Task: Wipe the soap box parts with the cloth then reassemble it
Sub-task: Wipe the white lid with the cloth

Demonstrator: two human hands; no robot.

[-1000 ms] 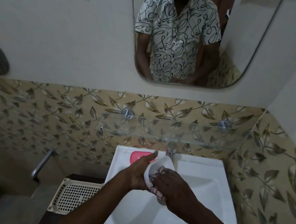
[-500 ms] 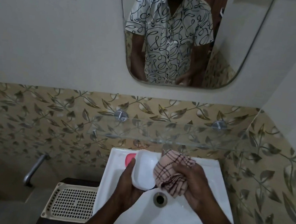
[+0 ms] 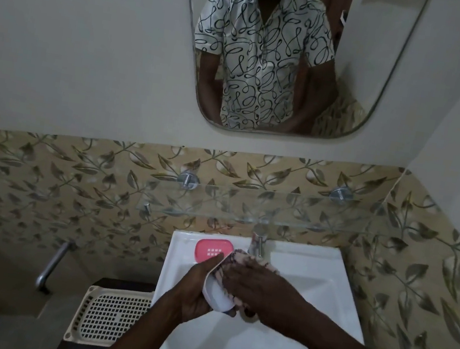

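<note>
Head view. Since the previous frame the checked pink-and-dark cloth (image 3: 242, 261) has come down against the white oval plastic soap-box shell (image 3: 218, 292), now tilted on edge over the white ceramic basin (image 3: 311, 279). Left hand (image 3: 195, 285) grips the shell; right hand (image 3: 260, 291) presses the cloth onto it. Two soap-box parts show (one pink perforated tray (image 3: 213, 250) lies on the basin's rear ledge), one cloth.
</note>
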